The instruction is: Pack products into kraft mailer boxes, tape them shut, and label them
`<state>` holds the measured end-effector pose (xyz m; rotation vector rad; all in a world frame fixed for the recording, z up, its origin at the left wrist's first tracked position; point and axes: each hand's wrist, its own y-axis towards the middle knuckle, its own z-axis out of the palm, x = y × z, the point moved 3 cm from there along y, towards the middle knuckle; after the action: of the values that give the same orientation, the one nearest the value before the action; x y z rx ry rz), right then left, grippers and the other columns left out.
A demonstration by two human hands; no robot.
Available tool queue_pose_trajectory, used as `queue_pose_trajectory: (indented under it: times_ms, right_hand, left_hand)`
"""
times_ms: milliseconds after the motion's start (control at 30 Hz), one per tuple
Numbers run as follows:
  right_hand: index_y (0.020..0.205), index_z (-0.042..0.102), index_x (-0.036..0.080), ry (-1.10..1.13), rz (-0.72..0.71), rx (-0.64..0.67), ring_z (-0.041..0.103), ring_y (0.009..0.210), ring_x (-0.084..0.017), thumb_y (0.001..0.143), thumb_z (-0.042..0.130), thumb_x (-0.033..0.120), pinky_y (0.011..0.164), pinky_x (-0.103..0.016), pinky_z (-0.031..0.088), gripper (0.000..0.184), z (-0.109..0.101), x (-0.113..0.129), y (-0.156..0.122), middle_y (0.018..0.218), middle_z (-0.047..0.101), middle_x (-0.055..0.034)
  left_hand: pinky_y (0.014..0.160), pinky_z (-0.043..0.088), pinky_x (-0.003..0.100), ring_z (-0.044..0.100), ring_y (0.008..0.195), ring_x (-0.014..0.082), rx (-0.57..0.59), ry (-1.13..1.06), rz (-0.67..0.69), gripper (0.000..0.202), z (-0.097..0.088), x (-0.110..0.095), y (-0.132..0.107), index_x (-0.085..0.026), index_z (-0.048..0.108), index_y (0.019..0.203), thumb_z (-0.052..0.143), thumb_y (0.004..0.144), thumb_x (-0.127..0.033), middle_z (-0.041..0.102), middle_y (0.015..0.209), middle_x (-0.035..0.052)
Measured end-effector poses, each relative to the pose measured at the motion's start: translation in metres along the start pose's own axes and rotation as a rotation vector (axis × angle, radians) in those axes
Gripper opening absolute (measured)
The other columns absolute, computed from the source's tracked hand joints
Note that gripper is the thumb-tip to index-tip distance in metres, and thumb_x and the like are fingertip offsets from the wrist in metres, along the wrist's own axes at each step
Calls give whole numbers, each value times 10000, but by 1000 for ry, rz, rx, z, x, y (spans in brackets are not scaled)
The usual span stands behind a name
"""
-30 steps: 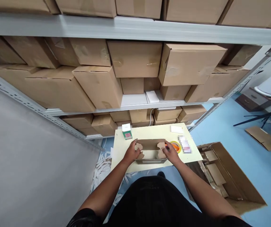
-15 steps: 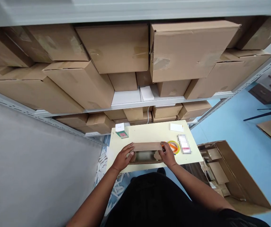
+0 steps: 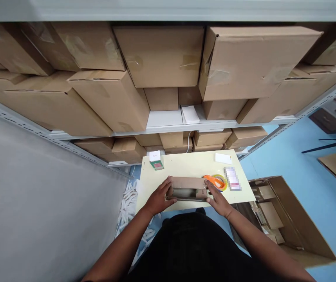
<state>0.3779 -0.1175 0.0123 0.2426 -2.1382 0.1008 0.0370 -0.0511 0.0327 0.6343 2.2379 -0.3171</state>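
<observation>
A small cardboard box [image 3: 189,183] lies near the front edge of the pale yellow table [image 3: 179,163], its opening facing me and its inside in shadow. My left hand [image 3: 159,197] grips the left end, fingers on top and thumb low at the front. On the right end, my right hand [image 3: 218,200] has its fingers near the top corner and its thumb at the lower side. An orange cutter-like tool [image 3: 214,181] and a yellow-rimmed tape roll [image 3: 224,187] lie just beyond my right hand.
At the table's back stand a small white-and-green box [image 3: 156,160] and a flat white box [image 3: 223,158]; a blurred-out item [image 3: 232,179] lies at the right. Shelves of cartons [image 3: 159,58] rise ahead. A large open carton [image 3: 300,223] stands right; white scraps [image 3: 127,203] litter the floor left.
Flaps at the small box's ends have been folded in, and its opening looks narrower. Both thumbs have moved lower on its ends. The whole view has shifted slightly.
</observation>
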Motion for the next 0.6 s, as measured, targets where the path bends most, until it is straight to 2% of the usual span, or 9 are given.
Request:
queue_pose_trajectory:
  times_ms: [133,333,600]
  right_hand:
    - [1613,346,266,-7,97,-94,359,1521,-319,969,538,595,1223,-575,333,749,11,0,7,1642,384,-124]
    - [1573,418,228,-30,135,-252,396,1501,-314,986,515,547,1239,-572,313,675,24,3,23,1588,471,-137]
    - [1529,483,224,-44,143,-287,461,1455,-324,983,508,552,1218,-576,352,637,20,5,25,1540,530,-138]
  left_hand:
    - [1249,328,527,353,1518,329,-113,-10,19,774,9,-1,5,-227,477,1512,760,844,-497,360,1647,145]
    - [1249,322,535,358,1514,321,-173,-45,18,636,14,-1,9,-214,485,1488,656,928,-463,382,1626,153]
    - [1248,312,527,340,1522,301,-235,-42,-38,558,22,-11,11,-196,480,1470,590,977,-432,361,1637,157]
